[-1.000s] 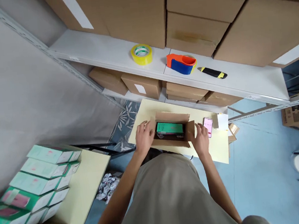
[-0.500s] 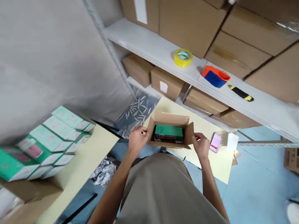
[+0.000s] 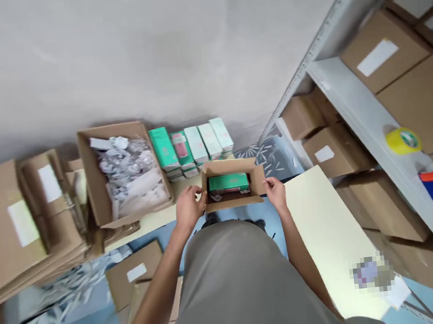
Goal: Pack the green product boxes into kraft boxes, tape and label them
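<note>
Between my two hands is a small open cardboard box [image 3: 230, 167], its flaps folded outward. A green product box [image 3: 228, 182] lies inside it. My left hand [image 3: 189, 206] pinches the carton's left flap, and my right hand [image 3: 276, 192] pinches the right flap. The carton is held in front of my body, over the floor and close to the edge of the table that bears the stacked green boxes [image 3: 164, 148].
Left of the green boxes stands a large carton [image 3: 88, 170] of crumpled packing material, then flattened cardboard [image 3: 3, 215]. On the right are a cream table [image 3: 324, 228] and a shelf [image 3: 367, 120] with yellow tape [image 3: 403, 140] and cartons. Flat cardboard [image 3: 135, 273] lies low on the left.
My view has turned left. The open carton, held by both hands, has moved from over the cream table towards the table with the green boxes.
</note>
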Tool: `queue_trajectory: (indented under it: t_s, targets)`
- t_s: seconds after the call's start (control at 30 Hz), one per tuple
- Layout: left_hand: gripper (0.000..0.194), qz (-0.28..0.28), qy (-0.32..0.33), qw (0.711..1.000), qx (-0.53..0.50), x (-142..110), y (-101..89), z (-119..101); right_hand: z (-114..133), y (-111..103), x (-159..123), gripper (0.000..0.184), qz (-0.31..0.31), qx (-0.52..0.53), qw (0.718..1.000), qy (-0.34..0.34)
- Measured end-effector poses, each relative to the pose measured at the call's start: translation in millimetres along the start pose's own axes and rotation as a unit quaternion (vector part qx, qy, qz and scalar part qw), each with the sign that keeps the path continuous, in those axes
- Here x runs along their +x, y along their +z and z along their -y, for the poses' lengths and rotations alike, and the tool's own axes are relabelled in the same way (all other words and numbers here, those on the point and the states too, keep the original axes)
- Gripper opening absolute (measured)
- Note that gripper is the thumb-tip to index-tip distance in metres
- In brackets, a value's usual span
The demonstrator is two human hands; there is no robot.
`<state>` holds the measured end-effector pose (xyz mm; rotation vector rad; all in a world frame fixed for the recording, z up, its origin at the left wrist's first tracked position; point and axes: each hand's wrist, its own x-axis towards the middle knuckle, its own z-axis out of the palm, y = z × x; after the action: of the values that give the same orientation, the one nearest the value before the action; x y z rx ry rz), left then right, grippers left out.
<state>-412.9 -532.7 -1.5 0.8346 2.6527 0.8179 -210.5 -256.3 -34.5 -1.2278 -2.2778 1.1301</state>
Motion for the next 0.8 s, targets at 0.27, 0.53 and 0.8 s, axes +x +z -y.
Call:
queue_trajectory:
  t_s: [0.27, 0.53, 0.8]
  targets:
    - [0.031, 0.024, -0.032, 0.998, 0.052, 0, -26.6, 61, 51, 100, 17, 0.051, 0.038, 0.014, 0.999, -0.003]
    - [0.04, -0.078, -0.189, 0.978, 0.04, 48, -107.7, 146, 57, 100, 11, 0.061, 0.035, 0.023, 0.999, 0.002]
    - [0.013, 0.016, -0.211, 0.977, 0.038, 90, -115.6, 206, 80, 109, 2, 0.056, 0.067, 0.059, 0.996, 0.007]
